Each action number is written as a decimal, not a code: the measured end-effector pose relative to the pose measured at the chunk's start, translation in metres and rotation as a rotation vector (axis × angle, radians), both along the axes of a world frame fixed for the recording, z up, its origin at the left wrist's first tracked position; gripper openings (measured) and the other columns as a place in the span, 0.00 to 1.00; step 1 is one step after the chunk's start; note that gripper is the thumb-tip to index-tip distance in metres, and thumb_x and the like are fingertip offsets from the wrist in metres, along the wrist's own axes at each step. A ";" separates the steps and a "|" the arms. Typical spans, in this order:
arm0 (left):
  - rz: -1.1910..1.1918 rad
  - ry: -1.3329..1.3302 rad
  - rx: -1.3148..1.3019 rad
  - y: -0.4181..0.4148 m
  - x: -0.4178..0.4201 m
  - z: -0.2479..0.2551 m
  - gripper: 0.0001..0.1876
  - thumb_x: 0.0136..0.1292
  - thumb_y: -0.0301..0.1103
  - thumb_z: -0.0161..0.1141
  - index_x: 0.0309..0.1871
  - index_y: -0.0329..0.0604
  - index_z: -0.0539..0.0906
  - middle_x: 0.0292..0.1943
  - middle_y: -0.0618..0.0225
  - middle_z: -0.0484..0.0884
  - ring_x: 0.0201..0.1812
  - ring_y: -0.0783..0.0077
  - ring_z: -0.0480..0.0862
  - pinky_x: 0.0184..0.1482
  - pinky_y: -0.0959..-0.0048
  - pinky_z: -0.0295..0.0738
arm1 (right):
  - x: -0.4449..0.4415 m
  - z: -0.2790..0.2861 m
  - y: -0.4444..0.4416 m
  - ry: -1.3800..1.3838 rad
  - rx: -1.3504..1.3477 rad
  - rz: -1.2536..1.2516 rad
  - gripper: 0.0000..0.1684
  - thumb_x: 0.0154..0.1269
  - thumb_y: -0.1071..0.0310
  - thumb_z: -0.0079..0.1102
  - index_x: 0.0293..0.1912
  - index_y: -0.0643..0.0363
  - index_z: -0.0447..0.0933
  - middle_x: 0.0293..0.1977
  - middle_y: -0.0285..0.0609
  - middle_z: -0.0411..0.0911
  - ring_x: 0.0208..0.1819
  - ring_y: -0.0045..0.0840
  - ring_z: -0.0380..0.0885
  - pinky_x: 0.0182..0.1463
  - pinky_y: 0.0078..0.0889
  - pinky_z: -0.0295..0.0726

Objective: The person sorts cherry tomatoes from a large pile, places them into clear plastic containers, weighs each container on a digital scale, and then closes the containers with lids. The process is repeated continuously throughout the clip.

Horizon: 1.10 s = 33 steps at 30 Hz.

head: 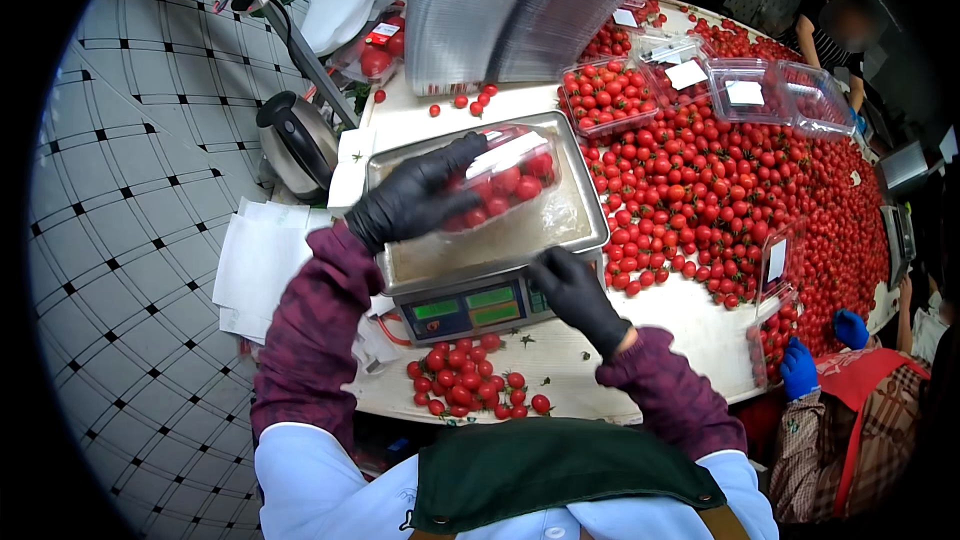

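My left hand (420,199), in a black glove, grips a closed clear plastic box (514,172) of red cherry tomatoes from its left side. The box is tilted and slightly blurred over the metal pan (559,221) of a digital scale (465,311); whether it touches the pan I cannot tell. My right hand (574,289), also black-gloved, has bent fingers at the right end of the scale's front panel, partly covering the keypad. Nothing shows in it, though its palm is hidden. Lit green displays (491,300) face me.
Loose tomatoes (465,382) lie before the scale. Nested clear containers (517,7) rise behind it. A large tomato heap (697,187) and a filled open box (609,94) are to the right. A kettle (300,142) stands left. A co-worker's blue-gloved hand (799,367) is at lower right.
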<state>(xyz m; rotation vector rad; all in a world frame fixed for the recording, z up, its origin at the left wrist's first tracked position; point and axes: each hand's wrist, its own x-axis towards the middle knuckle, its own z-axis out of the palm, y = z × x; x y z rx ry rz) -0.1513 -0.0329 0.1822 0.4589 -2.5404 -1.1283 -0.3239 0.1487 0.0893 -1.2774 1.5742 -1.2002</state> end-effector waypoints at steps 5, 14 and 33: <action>0.083 -0.035 0.615 -0.028 -0.012 0.026 0.30 0.63 0.34 0.61 0.65 0.35 0.65 0.57 0.62 0.74 0.53 0.76 0.74 0.58 0.77 0.67 | -0.003 0.002 -0.082 0.027 -0.026 -0.029 0.20 0.64 0.54 0.52 0.38 0.65 0.74 0.32 0.59 0.77 0.37 0.50 0.77 0.39 0.45 0.73; 0.326 -0.332 -0.471 0.016 -0.037 0.038 0.41 0.48 0.52 0.68 0.63 0.39 0.67 0.51 0.46 0.74 0.51 0.47 0.74 0.55 0.61 0.68 | -0.017 -0.039 -0.099 0.561 0.054 -0.028 0.19 0.60 0.55 0.54 0.37 0.63 0.76 0.32 0.59 0.78 0.36 0.53 0.77 0.39 0.47 0.75; 2.102 -1.046 -0.416 0.427 0.320 0.025 0.39 0.42 0.36 0.69 0.62 0.47 0.67 0.43 0.53 0.77 0.44 0.50 0.78 0.45 0.58 0.75 | -0.008 -0.006 0.080 -0.183 0.299 0.331 0.11 0.67 0.63 0.54 0.38 0.62 0.74 0.25 0.36 0.75 0.23 0.16 0.71 0.25 0.16 0.66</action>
